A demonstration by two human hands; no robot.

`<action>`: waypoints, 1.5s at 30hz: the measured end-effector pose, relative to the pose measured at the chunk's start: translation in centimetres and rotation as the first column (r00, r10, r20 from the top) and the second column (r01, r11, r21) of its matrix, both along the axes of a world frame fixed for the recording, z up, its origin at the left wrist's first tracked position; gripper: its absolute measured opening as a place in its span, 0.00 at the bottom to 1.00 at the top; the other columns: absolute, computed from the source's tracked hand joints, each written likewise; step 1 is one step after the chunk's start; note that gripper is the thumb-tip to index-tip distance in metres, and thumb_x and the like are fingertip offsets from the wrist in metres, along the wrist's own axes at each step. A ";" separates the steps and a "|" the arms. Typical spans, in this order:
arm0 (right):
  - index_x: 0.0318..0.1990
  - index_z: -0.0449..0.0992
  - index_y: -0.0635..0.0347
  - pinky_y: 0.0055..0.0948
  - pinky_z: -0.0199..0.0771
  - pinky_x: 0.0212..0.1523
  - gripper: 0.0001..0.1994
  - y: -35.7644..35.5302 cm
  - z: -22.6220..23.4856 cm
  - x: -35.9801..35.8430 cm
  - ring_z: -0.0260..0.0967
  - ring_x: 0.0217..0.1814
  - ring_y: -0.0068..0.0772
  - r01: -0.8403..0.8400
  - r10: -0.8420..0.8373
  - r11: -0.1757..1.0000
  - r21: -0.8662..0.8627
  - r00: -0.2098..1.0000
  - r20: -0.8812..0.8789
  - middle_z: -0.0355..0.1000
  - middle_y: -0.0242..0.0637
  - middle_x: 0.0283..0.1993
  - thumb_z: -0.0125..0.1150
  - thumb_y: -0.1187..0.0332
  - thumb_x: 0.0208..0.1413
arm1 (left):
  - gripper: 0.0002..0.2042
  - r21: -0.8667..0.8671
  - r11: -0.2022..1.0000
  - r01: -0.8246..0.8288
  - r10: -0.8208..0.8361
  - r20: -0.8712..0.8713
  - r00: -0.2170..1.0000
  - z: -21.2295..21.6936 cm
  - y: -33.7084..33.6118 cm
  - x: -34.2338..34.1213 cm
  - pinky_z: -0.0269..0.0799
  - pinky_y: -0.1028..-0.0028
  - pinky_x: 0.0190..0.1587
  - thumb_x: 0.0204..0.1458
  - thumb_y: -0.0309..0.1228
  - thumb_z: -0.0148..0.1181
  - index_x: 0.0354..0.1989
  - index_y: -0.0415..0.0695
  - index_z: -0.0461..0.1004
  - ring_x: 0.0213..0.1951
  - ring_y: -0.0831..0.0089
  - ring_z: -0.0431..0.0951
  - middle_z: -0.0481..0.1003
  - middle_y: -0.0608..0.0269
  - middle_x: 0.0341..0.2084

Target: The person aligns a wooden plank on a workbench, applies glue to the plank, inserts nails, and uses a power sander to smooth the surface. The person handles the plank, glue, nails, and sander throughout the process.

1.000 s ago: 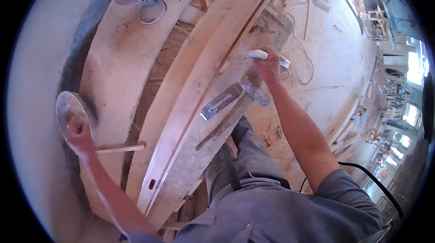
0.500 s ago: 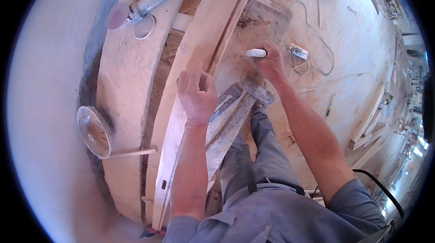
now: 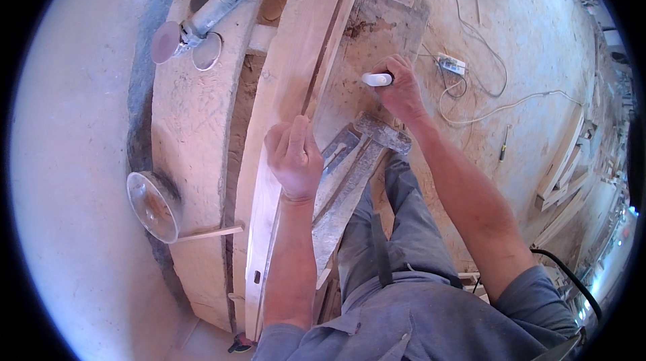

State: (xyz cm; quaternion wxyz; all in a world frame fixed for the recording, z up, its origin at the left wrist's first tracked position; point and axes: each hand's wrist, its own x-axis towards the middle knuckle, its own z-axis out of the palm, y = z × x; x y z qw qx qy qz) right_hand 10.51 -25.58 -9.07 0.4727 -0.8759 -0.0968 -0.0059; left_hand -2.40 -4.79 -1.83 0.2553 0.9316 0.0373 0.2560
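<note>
My left hand is closed, its fingertips pinched together over a long pale wooden beam with a dark groove along it. Whatever those fingers hold, if anything, is too small or hidden to name. To the right and a little farther off, my right hand is wrapped round an object with a white rounded end and a dark part by the fingers. That white end points left toward the beam without touching it. Between my arms lies a dusty sledgehammer-like block on a slanting grey plank.
An angle grinder with a round disc rests on a broad slab at left. A clear round bowl stands near a thin stick. Farther right are a white power strip, cables, a screwdriver and stacked timber.
The view has shifted slightly, moving the near scene rightward. My left hand has tightened its fingers into a pinch by the groove; my right hand keeps its hold on the white-ended object.
</note>
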 end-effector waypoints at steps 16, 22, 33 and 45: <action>0.30 0.78 0.56 0.40 0.70 0.51 0.09 -0.5 0.5 0.1 0.69 0.48 0.47 -0.007 0.007 1.000 -0.018 1.000 -0.015 0.73 0.37 0.36 0.71 0.79 0.42 | 0.17 -0.221 0.949 -0.226 0.193 -0.161 0.968 0.8 -0.4 0.7 0.76 0.65 0.48 0.51 0.21 0.71 0.50 0.38 0.79 0.45 0.63 0.75 0.81 0.62 0.36; 0.35 0.80 0.57 0.40 0.73 0.50 0.09 -0.2 -0.8 0.2 0.73 0.47 0.47 -0.024 0.012 0.990 -0.140 0.996 -0.083 0.77 0.40 0.40 0.72 0.74 0.45 | 0.05 -0.194 0.869 -0.456 0.437 -0.135 0.889 2.5 4.8 -3.6 0.75 0.66 0.51 0.56 0.24 0.66 0.39 0.40 0.83 0.44 0.63 0.79 0.82 0.60 0.37; 0.45 0.80 0.59 0.31 0.75 0.44 0.11 -6.3 -7.5 2.8 0.72 0.42 0.26 -0.079 0.057 0.986 -0.149 0.988 -0.144 0.76 0.31 0.40 0.70 0.74 0.54 | 0.04 -0.086 0.436 -0.896 0.871 -0.210 0.444 3.6 33.3 -20.5 0.76 0.67 0.40 0.50 0.25 0.64 0.31 0.42 0.83 0.35 0.69 0.82 0.83 0.59 0.30; 0.39 0.79 0.59 0.27 0.72 0.47 0.08 -5.2 -5.7 2.7 0.68 0.43 0.23 -0.127 0.149 0.985 0.119 0.968 -0.204 0.72 0.26 0.40 0.68 0.78 0.52 | 0.34 0.549 0.722 -0.422 0.692 -0.576 0.435 3.4 45.8 -22.7 0.66 0.55 0.67 0.44 0.29 0.72 0.65 0.46 0.71 0.64 0.51 0.71 0.74 0.52 0.62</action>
